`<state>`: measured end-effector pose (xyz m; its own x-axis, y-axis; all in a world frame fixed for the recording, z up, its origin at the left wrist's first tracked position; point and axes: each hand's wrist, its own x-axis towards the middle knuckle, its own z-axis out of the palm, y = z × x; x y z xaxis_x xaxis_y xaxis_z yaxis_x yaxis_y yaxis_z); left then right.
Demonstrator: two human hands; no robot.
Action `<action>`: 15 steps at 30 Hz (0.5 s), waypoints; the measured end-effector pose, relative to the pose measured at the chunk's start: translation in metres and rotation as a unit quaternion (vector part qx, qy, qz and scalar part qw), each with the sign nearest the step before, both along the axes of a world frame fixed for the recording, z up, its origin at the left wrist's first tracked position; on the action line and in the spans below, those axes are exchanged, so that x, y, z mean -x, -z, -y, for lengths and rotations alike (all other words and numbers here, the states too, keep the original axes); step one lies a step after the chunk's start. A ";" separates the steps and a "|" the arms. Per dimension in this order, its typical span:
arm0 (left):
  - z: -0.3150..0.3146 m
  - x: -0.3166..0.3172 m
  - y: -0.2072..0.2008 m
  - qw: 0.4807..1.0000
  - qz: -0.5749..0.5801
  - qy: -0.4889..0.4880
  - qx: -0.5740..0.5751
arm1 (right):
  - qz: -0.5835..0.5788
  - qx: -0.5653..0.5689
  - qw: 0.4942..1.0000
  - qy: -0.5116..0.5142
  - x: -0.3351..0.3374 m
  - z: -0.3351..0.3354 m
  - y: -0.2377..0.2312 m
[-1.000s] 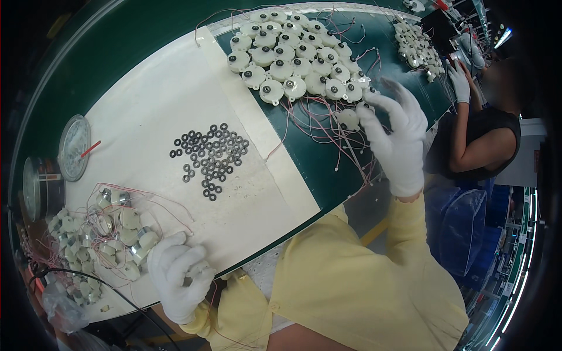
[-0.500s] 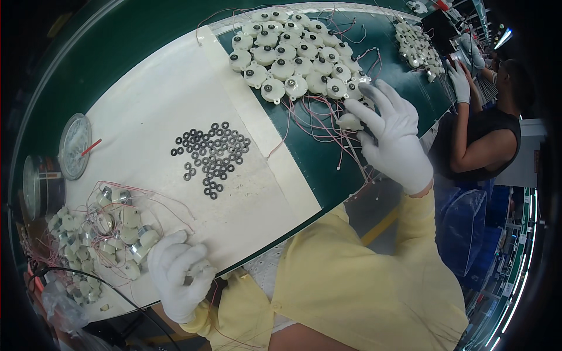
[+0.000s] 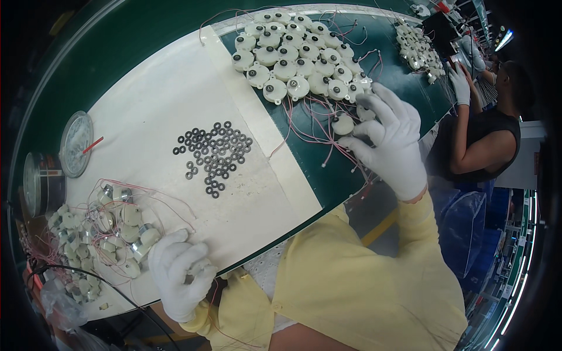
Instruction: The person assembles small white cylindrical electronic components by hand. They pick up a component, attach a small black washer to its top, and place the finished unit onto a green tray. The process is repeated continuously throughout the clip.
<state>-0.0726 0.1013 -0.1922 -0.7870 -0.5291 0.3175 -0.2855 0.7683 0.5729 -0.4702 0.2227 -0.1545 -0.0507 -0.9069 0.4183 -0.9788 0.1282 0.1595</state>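
My right hand (image 3: 389, 146), in a white glove, is above the green mat with its fingers bent and apart. Just left of its fingertips lies a round cream-coloured motor (image 3: 342, 124) with a black ring on its shaft. Another motor (image 3: 365, 112) is partly hidden under the fingers; whether they touch it I cannot tell. Several similar motors (image 3: 285, 70) with black rings fill the mat beyond, their thin red and white wires trailing nearer. At the near table edge my gloved left hand (image 3: 181, 272) is loosely curled, a gap between its fingers and nothing visible inside. Loose motors (image 3: 130, 234) are piled beside it.
Small black rings (image 3: 216, 152) are spread on the white sheet (image 3: 146, 123). A round clear lid (image 3: 76, 144) with a red stick and a tub (image 3: 42, 184) stand far left. A black cable (image 3: 111, 285) crosses the near left corner. At right, a co-worker (image 3: 489, 134) sits by more motors (image 3: 417, 47).
The motor that was between my right thumb and fingers now sits flat on the mat, slightly left. My right hand has shifted slightly nearer. My left hand has not moved.
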 end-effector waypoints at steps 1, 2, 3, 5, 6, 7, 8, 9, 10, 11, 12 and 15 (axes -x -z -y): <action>0.000 0.000 0.000 1.000 0.001 -0.009 -0.012 | 0.011 0.011 1.000 0.007 -0.004 -0.003 0.004; -0.001 -0.001 0.001 1.000 0.002 -0.018 -0.024 | 0.022 0.022 0.999 0.014 -0.007 -0.006 0.009; -0.002 -0.002 0.001 0.999 0.004 -0.027 -0.036 | 0.033 0.033 0.999 0.021 -0.011 -0.010 0.014; -0.004 -0.002 0.004 0.999 -0.002 -0.043 -0.027 | 0.039 0.046 0.998 0.028 -0.020 -0.021 0.022; -0.004 -0.002 0.005 0.998 -0.005 -0.051 -0.023 | 0.044 0.057 0.997 0.034 -0.023 -0.027 0.025; -0.004 -0.002 0.005 0.998 -0.005 -0.050 -0.022 | 0.049 0.067 0.996 0.041 -0.024 -0.030 0.027; -0.004 -0.001 0.004 0.999 -0.005 -0.050 -0.021 | 0.072 0.080 0.994 0.021 -0.021 -0.034 0.026; -0.004 0.000 0.004 0.999 -0.005 -0.048 -0.019 | 0.095 0.099 0.990 0.032 -0.019 -0.037 0.026; -0.003 0.000 0.003 0.999 -0.008 -0.038 -0.011 | 0.118 0.117 0.985 0.044 -0.017 -0.038 0.026; -0.002 0.001 0.002 1.000 -0.011 -0.028 -0.004 | 0.140 0.136 0.979 0.054 -0.017 -0.039 0.026; -0.001 0.001 0.002 1.000 -0.013 -0.016 0.004 | 0.224 0.139 0.961 0.082 -0.022 -0.036 0.024; -0.002 -0.001 0.007 0.999 -0.017 -0.038 -0.016 | 0.180 0.033 0.979 0.093 -0.031 -0.015 0.006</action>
<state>-0.0716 0.1033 -0.1991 -0.7329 -0.5973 0.3256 -0.3216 0.7259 0.6079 -0.4395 0.2375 -0.1602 -0.3678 -0.8395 0.3999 -0.9285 0.3083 -0.2068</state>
